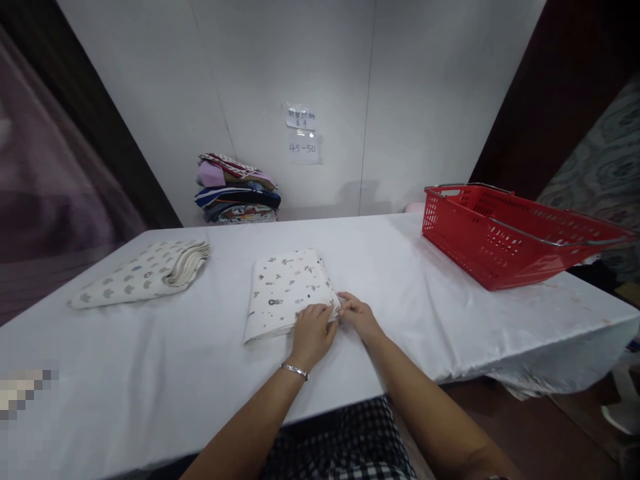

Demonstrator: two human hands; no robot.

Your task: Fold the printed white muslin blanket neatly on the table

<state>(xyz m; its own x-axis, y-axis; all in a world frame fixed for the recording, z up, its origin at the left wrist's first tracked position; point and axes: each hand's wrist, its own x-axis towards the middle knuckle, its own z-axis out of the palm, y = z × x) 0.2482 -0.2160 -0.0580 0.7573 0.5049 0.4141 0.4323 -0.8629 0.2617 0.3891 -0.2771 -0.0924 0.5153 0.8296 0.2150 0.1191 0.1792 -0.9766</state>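
Head view shows 2 bare hands meeting at the near right corner of a folded patterned cloth [286,288], which lies flat near the middle of the table [410,287]. The left hand [313,331] rests on the near edge of the cloth with its fingers curled down onto the fabric, and a bracelet [295,371] sits on that wrist. The right hand [356,313] is just beside it, and its fingers pinch the same corner; both hands grasp the cloth, though how many layers they hold I cannot tell.

To do this well, I judge that the corner layers should be kept aligned while the fingers pinch them, and that the left palm should press the fold flat so the cloth does not slide on the smooth white cover.

On the far left lies a second folded cloth [143,272] with a similar pattern, well apart. A pile of coloured textiles [237,190] stands against the far wall, under 2 paper notes [303,137]. A red basket [505,230] stands on the right side of the table.
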